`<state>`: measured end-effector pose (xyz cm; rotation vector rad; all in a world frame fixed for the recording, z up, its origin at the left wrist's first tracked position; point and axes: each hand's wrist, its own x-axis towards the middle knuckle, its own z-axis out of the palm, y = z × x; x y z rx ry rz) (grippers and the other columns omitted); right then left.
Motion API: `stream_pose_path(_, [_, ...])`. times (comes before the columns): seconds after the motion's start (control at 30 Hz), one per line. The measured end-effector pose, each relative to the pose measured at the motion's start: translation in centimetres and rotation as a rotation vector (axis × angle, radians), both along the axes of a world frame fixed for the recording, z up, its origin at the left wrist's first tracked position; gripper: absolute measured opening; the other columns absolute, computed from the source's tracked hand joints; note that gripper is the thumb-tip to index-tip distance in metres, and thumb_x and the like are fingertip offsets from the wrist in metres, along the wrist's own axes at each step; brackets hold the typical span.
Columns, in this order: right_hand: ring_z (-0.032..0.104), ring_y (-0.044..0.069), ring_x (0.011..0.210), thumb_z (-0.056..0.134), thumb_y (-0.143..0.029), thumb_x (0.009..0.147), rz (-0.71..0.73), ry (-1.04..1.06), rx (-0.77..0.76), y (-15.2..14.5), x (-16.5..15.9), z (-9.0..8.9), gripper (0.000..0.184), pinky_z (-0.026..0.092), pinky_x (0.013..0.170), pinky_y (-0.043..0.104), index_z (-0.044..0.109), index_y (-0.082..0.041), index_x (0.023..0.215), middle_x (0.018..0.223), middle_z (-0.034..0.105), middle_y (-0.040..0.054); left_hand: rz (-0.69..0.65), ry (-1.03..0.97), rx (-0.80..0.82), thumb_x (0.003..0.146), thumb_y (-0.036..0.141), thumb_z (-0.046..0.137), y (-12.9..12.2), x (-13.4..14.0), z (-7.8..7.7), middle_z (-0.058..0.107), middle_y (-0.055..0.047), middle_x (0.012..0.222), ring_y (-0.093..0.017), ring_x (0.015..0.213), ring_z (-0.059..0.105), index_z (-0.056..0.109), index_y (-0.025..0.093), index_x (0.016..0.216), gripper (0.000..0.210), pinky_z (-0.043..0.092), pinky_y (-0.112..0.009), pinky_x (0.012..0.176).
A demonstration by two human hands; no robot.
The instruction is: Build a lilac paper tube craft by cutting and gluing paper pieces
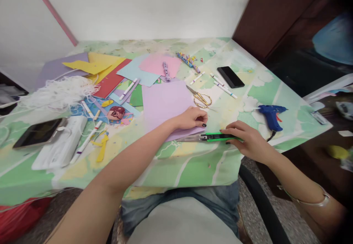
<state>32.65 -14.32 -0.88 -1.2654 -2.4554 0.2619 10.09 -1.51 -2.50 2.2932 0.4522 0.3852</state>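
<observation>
A sheet of light purple paper (pixel 165 100) lies on the table in front of me, its near right edge slightly raised. My left hand (pixel 191 119) rests on its right part, fingers curled, with the thumb at the paper's edge. My right hand (pixel 245 137) is closed around a green and black utility knife (pixel 216 137). The knife points left, its blade end along the near edge of the paper. Gold-handled scissors (pixel 202 98) lie just beyond my left hand, beside the sheet.
A blue glue gun (pixel 271 116) and a black phone (pixel 231 77) lie to the right. Coloured papers (pixel 111 82), white string (pixel 59 95), markers (pixel 87 141) and a white power strip (pixel 60 144) crowd the left. Decorated rolled tubes (pixel 186 60) lie at the back.
</observation>
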Motion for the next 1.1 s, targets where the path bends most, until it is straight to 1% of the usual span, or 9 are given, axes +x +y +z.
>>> stream_pose_path(0.1, [0.055, 0.023, 0.089, 0.049, -0.014, 0.084, -0.035, 0.013, 0.019, -0.5, 0.4, -0.1, 0.029, 0.048, 0.072, 0.036, 0.056, -0.019, 0.112, 0.098, 0.057, 0.0112, -0.035, -0.048, -0.152, 0.078, 0.017, 0.051, 0.0, -0.6, 0.7, 0.057, 0.0, 0.078, -0.013, 0.074, 0.052, 0.051, 0.016, 0.078, 0.001, 0.04, -0.026, 0.07])
stream_pose_path(0.17, [0.055, 0.023, 0.089, 0.049, -0.016, 0.085, -0.056, 0.022, 0.04, -0.7, 0.6, -0.1, 0.027, 0.048, 0.073, 0.036, 0.057, -0.019, 0.111, 0.098, 0.058, 0.0112, -0.028, -0.071, -0.212, 0.08, 0.019, 0.05, -0.1, -1.6, 1.3, 0.058, -0.002, 0.088, -0.013, 0.081, 0.054, 0.049, 0.016, 0.087, 0.007, 0.042, -0.027, 0.074])
stream_pose_path(0.27, [0.056, 0.024, 0.089, 0.05, -0.018, 0.086, -0.069, 0.022, 0.068, -0.9, 0.6, -0.2, 0.026, 0.048, 0.073, 0.036, 0.057, -0.019, 0.111, 0.097, 0.058, 0.0112, 0.055, -0.004, -0.166, 0.08, 0.021, 0.052, -0.1, -4.3, 2.2, 0.06, -0.004, 0.094, -0.014, 0.086, 0.055, 0.049, 0.017, 0.096, 0.017, 0.042, -0.029, 0.078])
stream_pose_path(0.4, [0.056, 0.024, 0.087, 0.05, -0.018, 0.086, -0.055, 0.007, 0.081, -0.7, 0.2, -0.5, 0.026, 0.048, 0.071, 0.036, 0.057, -0.018, 0.111, 0.097, 0.058, 0.0118, 0.138, 0.172, -0.036, 0.072, 0.027, 0.064, -0.7, -9.3, 2.7, 0.06, -0.004, 0.089, -0.015, 0.079, 0.052, 0.056, 0.016, 0.088, 0.021, 0.042, -0.027, 0.073])
stream_pose_path(0.5, [0.056, 0.024, 0.088, 0.049, -0.018, 0.086, -0.044, -0.001, 0.081, -0.6, -0.5, -0.6, 0.027, 0.049, 0.07, 0.037, 0.058, -0.018, 0.111, 0.096, 0.059, 0.0119, 0.211, 0.204, -0.047, 0.07, 0.03, 0.066, -1.7, -12.3, 2.6, 0.059, -0.002, 0.085, -0.014, 0.076, 0.051, 0.058, 0.016, 0.084, 0.022, 0.041, -0.025, 0.069])
stream_pose_path(0.57, [0.056, 0.025, 0.088, 0.048, -0.019, 0.086, -0.04, -0.007, 0.074, -0.5, -1.0, -0.6, 0.027, 0.049, 0.07, 0.037, 0.057, -0.019, 0.112, 0.096, 0.058, 0.0119, 0.217, 0.216, -0.074, 0.069, 0.029, 0.067, -2.3, -13.4, 2.3, 0.059, -0.002, 0.083, -0.013, 0.074, 0.05, 0.059, 0.016, 0.083, 0.021, 0.04, -0.024, 0.067])
stream_pose_path(0.77, [0.055, 0.025, 0.087, 0.049, -0.02, 0.086, -0.021, -0.001, 0.063, -0.5, -2.4, -0.6, 0.029, 0.048, 0.07, 0.039, 0.058, -0.021, 0.114, 0.096, 0.058, 0.0118, 0.216, 0.157, -0.088, 0.07, 0.026, 0.067, -2.9, -14.0, 1.5, 0.058, -0.001, 0.079, -0.013, 0.073, 0.051, 0.06, 0.016, 0.078, 0.015, 0.04, -0.024, 0.067])
stream_pose_path(0.97, [0.055, 0.024, 0.086, 0.05, -0.02, 0.087, -0.017, -0.008, 0.085, -0.6, -3.5, -0.7, 0.028, 0.047, 0.068, 0.037, 0.058, -0.018, 0.113, 0.096, 0.058, 0.0123, 0.152, 0.112, -0.107, 0.074, 0.023, 0.062, -2.9, -14.2, 1.6, 0.059, -0.003, 0.079, -0.014, 0.077, 0.054, 0.063, 0.015, 0.075, 0.007, 0.042, -0.025, 0.073])
stream_pose_path(1.1, [0.055, 0.024, 0.085, 0.05, -0.021, 0.086, -0.015, -0.014, 0.103, -0.5, -4.0, -0.8, 0.028, 0.047, 0.067, 0.036, 0.059, -0.019, 0.113, 0.094, 0.058, 0.0117, 0.147, 0.093, -0.117, 0.076, 0.02, 0.06, -2.9, -14.2, 1.5, 0.059, -0.003, 0.078, -0.013, 0.076, 0.054, 0.065, 0.015, 0.074, 0.008, 0.043, -0.025, 0.072])
